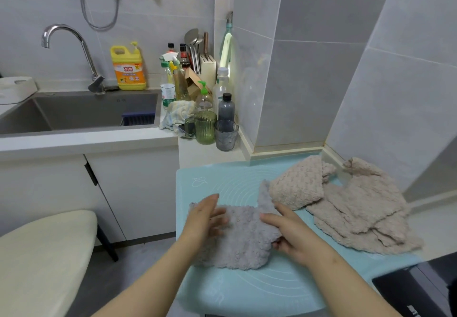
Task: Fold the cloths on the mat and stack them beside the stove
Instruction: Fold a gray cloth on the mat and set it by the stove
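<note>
- Soft, even indoor light, fairly bright; the pale walls (309,81) and counter (86,141) read clean, and shadows stay faint
- A bright glow in the corner beside the knife block (207,65) washes out detail there
- Thin glare streaks run along the tap (64,32)
- Motion blur smears the fingers of the left hand (205,220); the right hand (291,232) is sharper
- Light shade lies under both hands on the grey cloth (237,240)
- Wide-angle bend: wall lines and the mat (222,292) edges curve toward the frame borders
- The whole picture is slightly soft; the stove (415,292) at lower right goes dark and loses detail
</note>
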Demonstrator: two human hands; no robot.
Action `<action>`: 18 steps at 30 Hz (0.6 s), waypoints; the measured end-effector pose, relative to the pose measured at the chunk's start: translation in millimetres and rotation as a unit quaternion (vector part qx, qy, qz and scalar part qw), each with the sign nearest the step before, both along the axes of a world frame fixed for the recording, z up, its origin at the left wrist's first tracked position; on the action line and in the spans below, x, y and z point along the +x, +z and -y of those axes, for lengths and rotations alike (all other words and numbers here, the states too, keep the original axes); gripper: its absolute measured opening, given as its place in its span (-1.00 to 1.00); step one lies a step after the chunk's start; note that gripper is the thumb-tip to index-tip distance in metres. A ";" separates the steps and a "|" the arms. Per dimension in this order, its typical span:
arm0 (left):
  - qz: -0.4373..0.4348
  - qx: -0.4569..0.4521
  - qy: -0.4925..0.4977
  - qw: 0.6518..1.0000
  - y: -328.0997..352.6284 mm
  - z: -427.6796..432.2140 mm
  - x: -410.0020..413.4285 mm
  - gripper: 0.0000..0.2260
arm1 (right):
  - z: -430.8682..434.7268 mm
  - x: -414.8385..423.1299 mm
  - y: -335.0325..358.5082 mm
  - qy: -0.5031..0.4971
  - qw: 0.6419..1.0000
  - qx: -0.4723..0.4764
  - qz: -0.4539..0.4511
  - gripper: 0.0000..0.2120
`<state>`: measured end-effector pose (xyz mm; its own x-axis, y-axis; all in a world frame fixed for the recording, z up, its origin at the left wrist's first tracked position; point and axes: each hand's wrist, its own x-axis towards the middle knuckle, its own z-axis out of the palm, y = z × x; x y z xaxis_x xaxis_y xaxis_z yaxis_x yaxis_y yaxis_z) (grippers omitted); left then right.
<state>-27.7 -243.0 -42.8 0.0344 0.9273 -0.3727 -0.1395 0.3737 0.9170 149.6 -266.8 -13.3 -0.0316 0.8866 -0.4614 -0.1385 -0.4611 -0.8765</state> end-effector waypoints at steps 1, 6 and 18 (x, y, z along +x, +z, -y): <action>0.064 -0.032 0.020 0.997 3.5 -1.8 -6.8 -0.69 | -3.9 -10.9 2.1 0.020 1.000 0.012 0.000 -0.67; 0.145 -0.110 -0.001 0.983 12.7 -6.7 -31.4 -0.42 | -14.8 -56.4 6.2 0.164 0.985 0.020 0.044 -0.53; -0.115 0.003 -0.064 0.991 -2.9 -8.0 -53.2 -0.81 | -17.0 -46.3 -11.0 0.036 0.997 0.033 0.060 -0.72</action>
<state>-80.9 -235.0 -45.7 0.0678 0.9231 -0.3786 0.1213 0.3690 0.9215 103.3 -249.8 -24.3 -0.0441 0.9125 -0.4067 0.0014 -0.4070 -0.9134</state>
